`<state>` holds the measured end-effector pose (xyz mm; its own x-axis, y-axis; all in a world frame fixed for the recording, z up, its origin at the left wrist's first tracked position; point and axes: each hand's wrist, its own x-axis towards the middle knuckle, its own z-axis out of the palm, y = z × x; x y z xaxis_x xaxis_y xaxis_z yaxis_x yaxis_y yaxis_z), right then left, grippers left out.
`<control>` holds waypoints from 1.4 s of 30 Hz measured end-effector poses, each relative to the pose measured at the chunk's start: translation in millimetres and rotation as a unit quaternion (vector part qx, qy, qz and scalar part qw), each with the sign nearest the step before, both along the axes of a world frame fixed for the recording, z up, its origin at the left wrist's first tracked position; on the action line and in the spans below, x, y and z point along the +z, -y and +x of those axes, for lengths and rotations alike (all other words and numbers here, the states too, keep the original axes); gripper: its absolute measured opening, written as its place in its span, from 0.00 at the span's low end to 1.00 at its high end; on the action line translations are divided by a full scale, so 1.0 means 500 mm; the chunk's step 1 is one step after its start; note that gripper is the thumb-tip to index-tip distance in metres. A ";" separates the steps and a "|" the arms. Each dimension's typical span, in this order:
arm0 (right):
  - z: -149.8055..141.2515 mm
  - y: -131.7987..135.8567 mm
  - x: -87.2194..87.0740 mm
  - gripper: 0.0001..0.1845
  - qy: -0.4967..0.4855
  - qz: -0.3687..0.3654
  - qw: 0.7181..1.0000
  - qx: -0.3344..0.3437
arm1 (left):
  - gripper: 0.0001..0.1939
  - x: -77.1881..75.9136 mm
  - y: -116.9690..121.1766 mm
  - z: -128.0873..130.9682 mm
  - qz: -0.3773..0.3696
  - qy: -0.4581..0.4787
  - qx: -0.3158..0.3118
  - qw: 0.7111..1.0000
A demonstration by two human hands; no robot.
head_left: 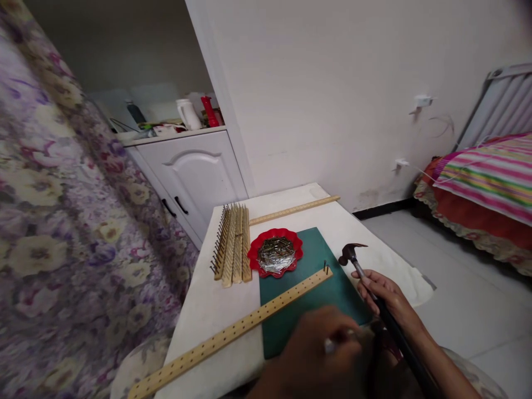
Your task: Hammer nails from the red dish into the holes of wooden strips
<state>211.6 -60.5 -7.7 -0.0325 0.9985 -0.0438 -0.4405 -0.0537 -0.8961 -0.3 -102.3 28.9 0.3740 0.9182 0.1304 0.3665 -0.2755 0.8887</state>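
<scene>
A claw hammer [384, 313] is gripped around its shaft by my right hand [386, 299], its head raised at the right edge of the green mat [307, 316]. My left hand [316, 349], smeared by motion, is over the mat's near part. Its fingers look closed, with a small shiny thing at them that I cannot make out. A long wooden strip [249, 320] dotted with holes lies diagonally across the table and mat. Two nails [326, 269] stand upright at its far right end. Beyond it is a red scalloped dish [254, 260] heaped with loose nails [276, 255].
Several nail-studded wooden strips [233, 244] lie together on the white table [208, 332], left of the dish. Another strip [295, 209] runs along the table's far side. A floral curtain [83, 221] hangs at left, a white cabinet [195, 177] behind, a bed [490, 188] at right.
</scene>
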 end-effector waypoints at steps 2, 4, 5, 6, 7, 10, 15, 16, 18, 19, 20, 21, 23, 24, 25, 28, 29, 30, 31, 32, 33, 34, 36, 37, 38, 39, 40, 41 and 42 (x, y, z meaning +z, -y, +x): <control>0.003 0.000 -0.002 0.11 -0.010 -0.003 1.000 -0.004 | 0.12 -0.017 -0.046 -0.034 0.096 -0.094 0.018 0.991; 0.004 0.000 -0.003 0.11 -0.018 -0.006 1.000 -0.009 | 0.14 -0.041 -0.079 -0.071 0.156 -0.170 0.068 0.971; 0.003 -0.001 -0.003 0.11 -0.022 -0.007 1.000 -0.012 | 0.16 -0.055 -0.091 -0.089 0.178 -0.202 0.088 0.959; 0.003 -0.002 -0.003 0.11 -0.025 -0.008 1.000 -0.014 | 0.17 -0.069 -0.100 -0.104 0.192 -0.228 0.099 0.950; 0.002 -0.003 -0.003 0.11 -0.027 -0.008 0.999 -0.016 | 0.19 -0.082 -0.105 -0.117 0.197 -0.251 0.105 0.942; 0.001 -0.006 -0.002 0.12 -0.034 -0.008 0.999 -0.020 | 0.20 -0.112 -0.113 -0.136 0.196 -0.295 0.108 0.929; 0.001 -0.006 -0.003 0.11 -0.042 -0.006 0.999 -0.016 | 0.17 -0.124 -0.115 -0.133 0.200 -0.295 0.088 0.930; 0.001 -0.005 -0.004 0.11 -0.043 -0.006 0.999 -0.015 | 0.17 -0.121 -0.115 -0.129 0.198 -0.296 0.084 0.931; 0.002 -0.005 -0.005 0.11 -0.046 -0.006 0.999 -0.013 | 0.17 -0.114 -0.115 -0.118 0.190 -0.300 0.080 0.931; 0.002 -0.006 -0.005 0.11 -0.047 -0.006 0.999 -0.012 | 0.17 -0.110 -0.114 -0.111 0.185 -0.303 0.076 0.932; 0.002 -0.006 -0.005 0.10 -0.048 -0.006 0.999 -0.011 | 0.17 -0.107 -0.113 -0.103 0.179 -0.307 0.073 0.932; 0.002 -0.007 -0.006 0.10 -0.049 -0.006 0.999 -0.010 | 0.17 -0.105 -0.113 -0.095 0.174 -0.312 0.069 0.932; 0.002 -0.009 -0.005 0.10 -0.051 -0.005 0.999 -0.010 | 0.17 -0.103 -0.111 -0.080 0.166 -0.320 0.065 0.930; 0.003 -0.009 -0.005 0.10 -0.052 -0.006 0.999 -0.010 | 0.18 -0.102 -0.111 -0.075 0.164 -0.324 0.064 0.930; 0.005 -0.009 -0.005 0.10 -0.053 -0.006 0.999 -0.011 | 0.18 -0.102 -0.112 -0.072 0.166 -0.325 0.065 0.929; 0.010 -0.008 -0.005 0.11 -0.063 -0.007 0.998 -0.017 | 0.18 -0.093 -0.123 -0.077 0.190 -0.313 0.069 0.928; 0.013 -0.006 -0.005 0.11 -0.068 -0.007 0.997 -0.020 | 0.16 -0.085 -0.131 -0.082 0.200 -0.305 0.071 0.929; 0.015 -0.005 -0.005 0.11 -0.073 -0.008 0.997 -0.023 | 0.14 -0.074 -0.142 -0.088 0.208 -0.296 0.075 0.929; 0.016 -0.004 -0.004 0.11 -0.077 -0.009 0.997 -0.026 | 0.12 -0.061 -0.156 -0.093 0.213 -0.289 0.080 0.930; 0.018 -0.004 -0.004 0.11 -0.080 -0.010 0.996 -0.029 | 0.11 -0.048 -0.173 -0.098 0.216 -0.285 0.086 0.930; 0.019 -0.003 -0.003 0.11 -0.081 -0.010 0.996 -0.032 | 0.10 -0.035 -0.192 -0.101 0.218 -0.287 0.094 0.928; 0.019 -0.003 -0.002 0.11 -0.082 -0.010 0.996 -0.034 | 0.11 -0.024 -0.214 -0.102 0.217 -0.298 0.100 0.924; 0.019 -0.003 0.000 0.11 -0.081 -0.010 0.996 -0.035 | 0.11 -0.011 -0.259 -0.100 0.203 -0.347 0.115 0.908; 0.019 -0.003 0.000 0.11 -0.080 -0.010 0.996 -0.035 | 0.10 -0.009 -0.281 -0.098 0.190 -0.376 0.122 0.899; 0.018 -0.003 0.000 0.11 -0.078 -0.010 0.996 -0.035 | 0.09 -0.010 -0.300 -0.094 0.176 -0.401 0.127 0.890; 0.018 -0.004 -0.001 0.11 -0.076 -0.011 0.996 -0.035 | 0.08 -0.012 -0.317 -0.091 0.163 -0.420 0.131 0.883; 0.018 -0.005 -0.002 0.11 -0.075 -0.012 0.996 -0.035 | 0.08 -0.016 -0.331 -0.087 0.154 -0.431 0.132 0.879; 0.018 -0.006 -0.004 0.11 -0.075 -0.014 0.997 -0.035 | 0.08 -0.020 -0.342 -0.084 0.148 -0.437 0.131 0.878; 0.018 -0.007 -0.006 0.12 -0.074 -0.015 0.997 -0.033 | 0.08 -0.023 -0.349 -0.081 0.144 -0.439 0.130 0.877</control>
<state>220.4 -57.0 -10.6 0.0255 0.9970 -0.0730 -0.5708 -0.0454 -0.8199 -40.7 72.4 17.2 0.2303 0.9633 0.1377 0.9585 -0.2490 0.1391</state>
